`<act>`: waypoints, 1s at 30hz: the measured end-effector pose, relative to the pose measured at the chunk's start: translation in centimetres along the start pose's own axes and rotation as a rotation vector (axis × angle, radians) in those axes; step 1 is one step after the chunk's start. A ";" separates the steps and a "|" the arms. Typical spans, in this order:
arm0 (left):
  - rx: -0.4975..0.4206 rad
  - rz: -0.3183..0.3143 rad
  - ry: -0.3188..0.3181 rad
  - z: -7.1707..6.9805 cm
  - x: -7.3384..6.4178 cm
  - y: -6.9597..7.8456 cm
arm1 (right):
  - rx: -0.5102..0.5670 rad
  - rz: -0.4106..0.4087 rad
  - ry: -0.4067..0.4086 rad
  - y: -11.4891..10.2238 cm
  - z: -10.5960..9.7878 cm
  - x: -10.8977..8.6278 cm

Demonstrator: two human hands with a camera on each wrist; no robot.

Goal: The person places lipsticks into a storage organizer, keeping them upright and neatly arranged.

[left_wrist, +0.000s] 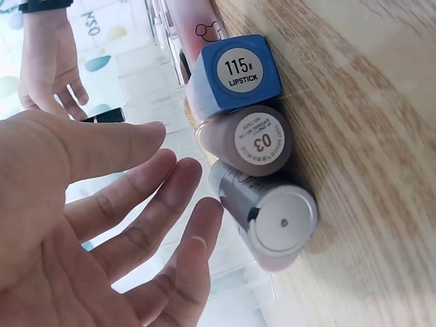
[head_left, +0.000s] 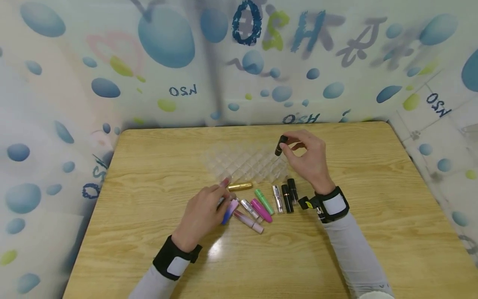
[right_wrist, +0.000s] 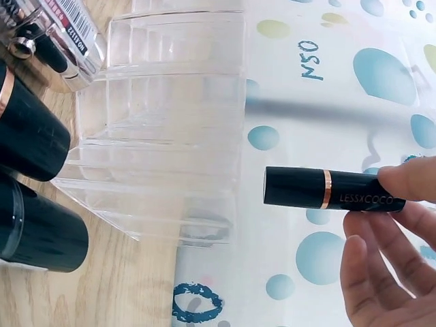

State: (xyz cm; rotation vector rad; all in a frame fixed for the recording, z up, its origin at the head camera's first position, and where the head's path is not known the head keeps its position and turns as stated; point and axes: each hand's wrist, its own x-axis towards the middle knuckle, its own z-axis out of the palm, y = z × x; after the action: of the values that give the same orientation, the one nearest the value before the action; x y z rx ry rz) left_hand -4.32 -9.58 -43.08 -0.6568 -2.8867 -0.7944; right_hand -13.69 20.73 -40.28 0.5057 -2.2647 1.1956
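My right hand (head_left: pixel 309 161) pinches a black lipstick tube (right_wrist: pixel 296 187) with a copper band between thumb and fingers. The lipstick is tilted above the right end of the clear compartmented organizer (head_left: pixel 242 160). On the table side, my left hand (head_left: pixel 201 211) hovers by the loose cosmetics, its fingers loosely bent with nothing between them. Nearest those fingers in the left wrist view lie a blue-ended lipstick (left_wrist: pixel 266 82), a tube labelled 03 (left_wrist: pixel 262 139) and a silver-ended tube (left_wrist: pixel 283 218). The left hand partly hides this group in the head view.
In front of the organizer lie a gold tube (head_left: pixel 240 187), a green tube (head_left: pixel 264 201), a magenta tube (head_left: pixel 261 210), a pink tube (head_left: pixel 248 221) and a clear-and-silver tube (head_left: pixel 277 199). Two black tubes (head_left: pixel 287 198) are further right. A patterned backdrop (head_left: pixel 239 87) borders the wooden table (head_left: pixel 381 232).
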 end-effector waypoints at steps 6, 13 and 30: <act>-0.003 -0.024 -0.021 0.0 0.0 0.0 | -0.011 0.007 -0.003 0.4 0.2 -0.2; 0.012 -0.001 0.006 0.1 0.1 -0.2 | -0.003 -0.002 0.012 -2.6 0.1 0.3; 0.012 0.006 0.003 0.1 0.3 -0.3 | -0.006 0.003 0.014 -2.5 0.2 0.4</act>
State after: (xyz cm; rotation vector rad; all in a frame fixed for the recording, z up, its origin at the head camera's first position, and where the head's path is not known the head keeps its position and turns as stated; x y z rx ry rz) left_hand -4.67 -9.64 -43.25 -0.6619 -2.8836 -0.7760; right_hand -12.72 19.15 -38.53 0.4912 -2.2572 1.1901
